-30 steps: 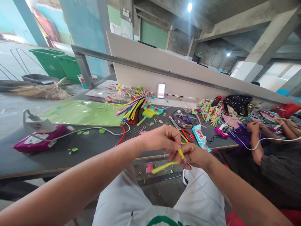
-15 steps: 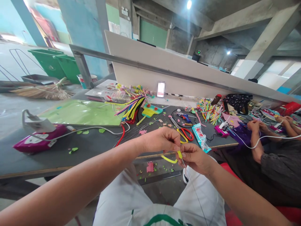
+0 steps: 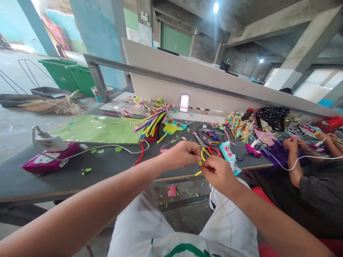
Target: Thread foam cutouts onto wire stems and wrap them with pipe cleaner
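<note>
My left hand (image 3: pixel 188 154) and my right hand (image 3: pixel 216 174) meet above the table's front edge. Both are closed in a pinch on a bent yellow pipe cleaner (image 3: pixel 198 173), mostly hidden by the fingers. A thin dark wire (image 3: pixel 225 206) trails below my right hand over my trousers. Just behind the hands lie scissors (image 3: pixel 198 140) with red and yellow handles. Beside them is a blue-and-white plastic packet (image 3: pixel 227 153).
Bundled colourful pipe cleaners (image 3: pixel 152 125) and a green sheet (image 3: pixel 99 129) lie left on the table (image 3: pixel 112 178), near a magenta power strip (image 3: pixel 50 160). A blue glue gun (image 3: pixel 213 134) lies behind the scissors. At right, a co-worker's hands (image 3: pixel 293 144) are busy.
My right hand has turned over more, knuckles up, and now covers more of the yellow pipe cleaner. The left hand stays pinched against it. The view has shifted slightly.
</note>
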A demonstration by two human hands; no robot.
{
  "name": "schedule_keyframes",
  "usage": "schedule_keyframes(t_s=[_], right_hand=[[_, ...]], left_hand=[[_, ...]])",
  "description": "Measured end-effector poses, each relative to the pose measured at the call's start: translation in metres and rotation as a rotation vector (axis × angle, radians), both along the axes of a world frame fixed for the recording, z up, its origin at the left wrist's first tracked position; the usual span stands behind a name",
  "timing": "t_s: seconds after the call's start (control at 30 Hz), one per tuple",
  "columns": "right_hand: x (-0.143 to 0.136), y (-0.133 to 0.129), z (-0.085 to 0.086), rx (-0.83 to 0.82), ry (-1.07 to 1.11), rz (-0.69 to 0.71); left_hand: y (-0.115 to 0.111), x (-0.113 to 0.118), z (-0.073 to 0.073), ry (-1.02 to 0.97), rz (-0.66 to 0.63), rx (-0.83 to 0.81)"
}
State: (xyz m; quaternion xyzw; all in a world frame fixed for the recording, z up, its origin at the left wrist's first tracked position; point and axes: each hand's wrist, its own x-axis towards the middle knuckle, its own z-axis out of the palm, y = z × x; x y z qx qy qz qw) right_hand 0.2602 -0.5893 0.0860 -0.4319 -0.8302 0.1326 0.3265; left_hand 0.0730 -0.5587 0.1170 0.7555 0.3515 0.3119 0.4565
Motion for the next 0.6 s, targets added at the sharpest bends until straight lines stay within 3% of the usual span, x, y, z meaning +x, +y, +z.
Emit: schedule_keyframes(t_s=[0.1, 0.2, 0.3, 0.37, 0.43, 0.5, 0.6], right_hand=[[-0.015, -0.01, -0.001, 0.382, -0.338, -0.152], [-0.022, -0.02, 0.01, 0.365, -0.487, -0.214], [-0.009, -0.017, 0.035, -0.011, -0.345, -0.061], [0.006, -0.006, 0.05, -0.471, -0.159, 0.232], [0.018, 0.009, 0.055, -0.881, 0.069, 0.458], [0.021, 0.023, 0.045, -1.144, 0.247, 0.589], [0.011, 0.032, 0.016, -1.261, 0.444, 0.703]], left_hand=[[0.007, 0.002, -0.009, 0.029, 0.084, 0.037], [0.009, 0.0, -0.007, 0.069, 0.113, 0.025], [0.007, -0.01, 0.004, 0.035, -0.031, -0.019], [0.004, -0.016, 0.012, -0.037, -0.166, -0.055], [0.002, -0.019, 0.019, -0.119, -0.271, -0.094], [0.001, -0.018, 0.022, -0.179, -0.332, -0.118], [-0.002, -0.013, 0.025, -0.199, -0.37, -0.129]])
